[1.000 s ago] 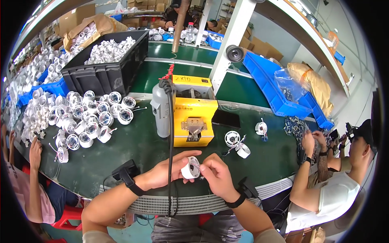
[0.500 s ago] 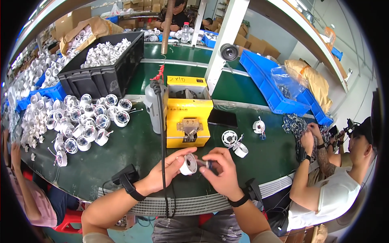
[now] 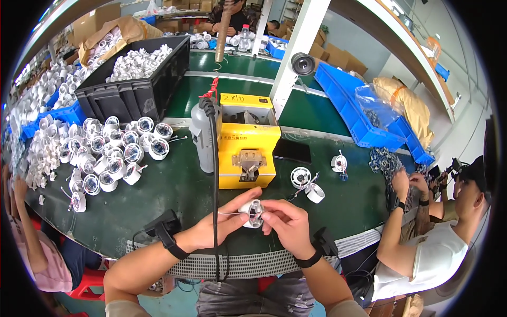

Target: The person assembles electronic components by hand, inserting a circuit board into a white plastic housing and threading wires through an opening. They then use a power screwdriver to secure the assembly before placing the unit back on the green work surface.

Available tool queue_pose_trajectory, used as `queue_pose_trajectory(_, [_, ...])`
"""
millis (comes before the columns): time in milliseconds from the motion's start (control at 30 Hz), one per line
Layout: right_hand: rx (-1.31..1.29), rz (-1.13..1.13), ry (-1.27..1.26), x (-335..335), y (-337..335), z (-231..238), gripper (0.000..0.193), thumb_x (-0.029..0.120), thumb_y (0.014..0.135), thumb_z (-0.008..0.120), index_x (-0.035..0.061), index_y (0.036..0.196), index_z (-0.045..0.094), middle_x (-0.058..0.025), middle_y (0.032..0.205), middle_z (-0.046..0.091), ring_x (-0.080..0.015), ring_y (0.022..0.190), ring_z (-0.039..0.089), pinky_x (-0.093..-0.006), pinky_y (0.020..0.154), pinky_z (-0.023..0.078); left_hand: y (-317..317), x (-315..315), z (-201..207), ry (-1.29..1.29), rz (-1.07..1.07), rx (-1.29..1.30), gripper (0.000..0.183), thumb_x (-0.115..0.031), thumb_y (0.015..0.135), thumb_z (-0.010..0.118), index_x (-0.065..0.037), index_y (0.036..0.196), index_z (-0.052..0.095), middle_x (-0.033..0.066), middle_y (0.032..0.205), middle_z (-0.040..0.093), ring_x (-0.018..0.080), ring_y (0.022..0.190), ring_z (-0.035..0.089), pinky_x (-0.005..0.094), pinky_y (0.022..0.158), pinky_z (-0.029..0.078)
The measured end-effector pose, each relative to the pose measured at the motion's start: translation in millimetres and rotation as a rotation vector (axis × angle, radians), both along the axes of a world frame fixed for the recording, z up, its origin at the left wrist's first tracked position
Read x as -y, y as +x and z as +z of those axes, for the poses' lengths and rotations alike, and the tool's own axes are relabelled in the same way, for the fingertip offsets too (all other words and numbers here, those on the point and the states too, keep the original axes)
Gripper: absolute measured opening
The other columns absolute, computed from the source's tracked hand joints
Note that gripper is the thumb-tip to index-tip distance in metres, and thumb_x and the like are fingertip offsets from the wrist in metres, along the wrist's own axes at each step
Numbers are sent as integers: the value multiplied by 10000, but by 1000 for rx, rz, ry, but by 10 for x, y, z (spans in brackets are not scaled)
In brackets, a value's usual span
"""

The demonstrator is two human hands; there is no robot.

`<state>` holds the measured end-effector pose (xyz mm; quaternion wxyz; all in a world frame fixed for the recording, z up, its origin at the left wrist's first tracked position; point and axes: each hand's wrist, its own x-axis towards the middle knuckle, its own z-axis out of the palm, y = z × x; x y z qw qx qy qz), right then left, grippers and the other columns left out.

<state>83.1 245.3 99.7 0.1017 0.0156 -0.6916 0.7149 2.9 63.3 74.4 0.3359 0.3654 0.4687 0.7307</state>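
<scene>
A white round housing [image 3: 255, 207], like those of small cameras, is held over the table's near edge. My left hand [image 3: 224, 224] is closed around its left side, and a thin pale wire sticks out past the thumb. At the housing's opening, the thumb and fingers of my right hand [image 3: 288, 222] pinch its right rim. Small dark parts show inside the opening, too small to make out. Just beyond my hands stands a yellow machine [image 3: 247, 137] with a metal fixture on its front. A black cable [image 3: 216, 158] hangs in front of my left wrist.
Many assembled white housings [image 3: 116, 153] lie at the left, beside a black crate [image 3: 127, 100] of white parts. Right of the machine are a black phone [image 3: 292, 151] and a few loose units [image 3: 315, 193]. Blue bins [image 3: 359, 116] stand farther right, near a co-worker [image 3: 433, 248].
My right hand has moved left onto the housing; the small dark-blue part it held beside the opening is no longer visible there. The housing has tilted and shifted slightly up.
</scene>
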Motion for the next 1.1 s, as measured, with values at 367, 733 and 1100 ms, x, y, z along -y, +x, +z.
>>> queue_pose_trajectory(367, [-300, -63, 433, -86, -52, -216, 282, -25, 771, 735, -3, 1031, 627, -80, 1030, 549, -131, 901, 596, -235, 718, 489, 35, -12, -21, -30, -83, 4, 593, 0, 992, 380, -105, 1528, 147, 102, 1535, 269, 188, 1400, 277, 332, 1129, 236])
queue_pose_trajectory(733, [-184, 32, 279, -2, -34, -206, 287, -37, 780, 720, -24, 1050, 622, -104, 1064, 561, -178, 932, 625, -268, 803, 522, 126, -31, 54, -78, -3, -136, 685, -87, 975, 512, -66, 1522, 101, 137, 1485, 311, 179, 1302, 396, 294, 1038, 387])
queue_pose_trajectory(1100, [-369, -212, 524, 203, -420, 239, 406, 33, 822, 695, -29, 1194, 545, -123, 1049, 622, -180, 899, 630, -292, 816, 513, 11, -35, 30, -274, 23, 105, 433, -23, 963, 497, -3, 1387, 416, 85, 1168, 605, 146, 1032, 588, 318, 883, 563])
